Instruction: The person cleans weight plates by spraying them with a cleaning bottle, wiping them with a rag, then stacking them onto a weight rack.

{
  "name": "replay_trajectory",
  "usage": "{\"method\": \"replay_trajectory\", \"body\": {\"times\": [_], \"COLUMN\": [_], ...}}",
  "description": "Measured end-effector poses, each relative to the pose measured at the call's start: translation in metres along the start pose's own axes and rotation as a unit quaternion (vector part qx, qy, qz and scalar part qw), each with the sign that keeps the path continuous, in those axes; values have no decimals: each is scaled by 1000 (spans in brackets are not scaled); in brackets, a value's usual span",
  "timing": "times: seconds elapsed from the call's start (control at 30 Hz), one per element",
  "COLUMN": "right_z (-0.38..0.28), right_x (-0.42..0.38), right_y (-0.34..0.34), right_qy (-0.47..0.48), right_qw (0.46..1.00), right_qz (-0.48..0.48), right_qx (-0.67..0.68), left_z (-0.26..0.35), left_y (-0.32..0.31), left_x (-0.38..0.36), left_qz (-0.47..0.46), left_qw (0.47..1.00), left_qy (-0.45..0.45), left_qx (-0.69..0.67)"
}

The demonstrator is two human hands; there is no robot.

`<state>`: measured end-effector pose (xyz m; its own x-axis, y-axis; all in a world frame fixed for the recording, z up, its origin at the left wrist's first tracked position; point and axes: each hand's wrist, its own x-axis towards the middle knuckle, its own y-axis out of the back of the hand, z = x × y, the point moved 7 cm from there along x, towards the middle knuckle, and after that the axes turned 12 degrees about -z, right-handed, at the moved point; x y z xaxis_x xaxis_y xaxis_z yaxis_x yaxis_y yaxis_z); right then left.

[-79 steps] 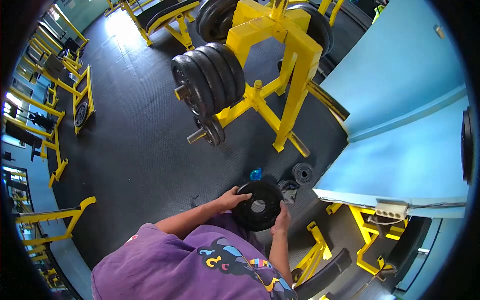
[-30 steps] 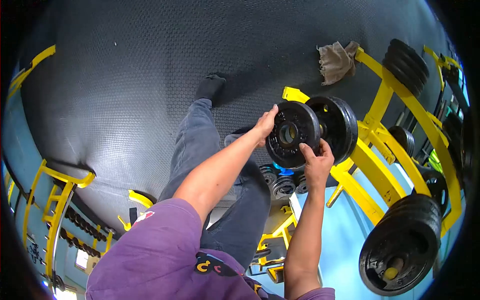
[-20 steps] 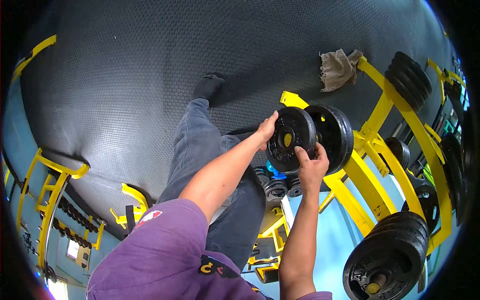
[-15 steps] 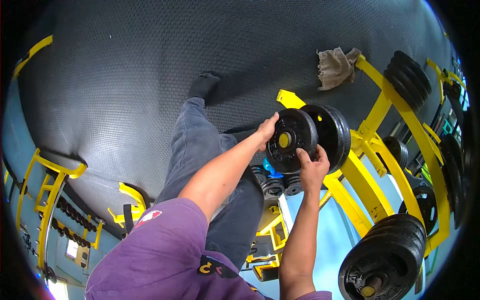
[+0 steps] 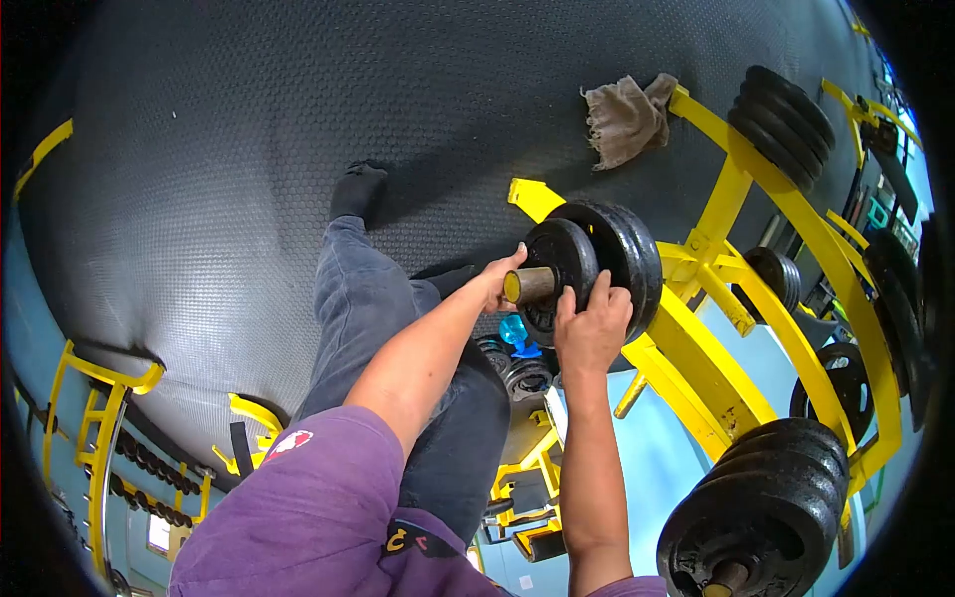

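A small black weight plate (image 5: 569, 261) sits on the yellow-ended metal peg (image 5: 527, 287), which pokes out well past its face. My left hand (image 5: 500, 280) grips the plate's left edge, thumb up along the rim. On the opposite side, my right hand (image 5: 597, 323) holds the lower right rim, its fingers over the edge and thumb by the face. Just behind are larger black plates (image 5: 633, 261) on the same peg, close to the small plate's back.
The yellow rack (image 5: 731, 189) carries more plates, including a stack (image 5: 761, 507) at lower right. A brown towel (image 5: 627, 121) lies on the black rubber floor (image 5: 269, 109). A blue bottle (image 5: 514, 329) and more plates stand below my hands. Dumbbells line a rack (image 5: 149, 468) at left.
The small plate has slid along the peg toward the larger plates, both hands still on it, so more of the peg now sticks out. The whole view has shifted slightly.
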<state>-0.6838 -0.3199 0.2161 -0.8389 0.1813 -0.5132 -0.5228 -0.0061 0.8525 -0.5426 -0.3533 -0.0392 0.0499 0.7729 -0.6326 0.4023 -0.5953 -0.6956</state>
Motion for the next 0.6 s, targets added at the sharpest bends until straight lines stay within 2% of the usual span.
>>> {"method": "replay_trajectory", "body": {"times": [0.13, 0.2, 0.27, 0.4, 0.53, 0.6], "right_z": [2, 4, 10, 17, 18, 18], "right_x": [7, 9, 9, 9, 10, 6], "right_y": [2, 1, 1, -3, -6, -3], "right_qy": [-1, 30, 30, 37, 15, 9], "right_qw": [1000, 997, 996, 992, 995, 995], "right_qz": [3, 28, 28, 39, 34, 58], "right_qx": [-26, -65, -76, -114, -92, -76], "left_z": [4, 8, 4, 1, 0, -2], "left_y": [-29, -34, -25, -22, -18, -19], "left_x": [-21, -19, -12, -1, 8, 12], "left_qz": [-34, -49, -9, -1, -36, -73], "left_qw": [999, 998, 999, 999, 999, 996], "left_qy": [19, 18, 35, 50, 36, 19], "left_qx": [-17, -25, -4, 6, -2, -50]}}
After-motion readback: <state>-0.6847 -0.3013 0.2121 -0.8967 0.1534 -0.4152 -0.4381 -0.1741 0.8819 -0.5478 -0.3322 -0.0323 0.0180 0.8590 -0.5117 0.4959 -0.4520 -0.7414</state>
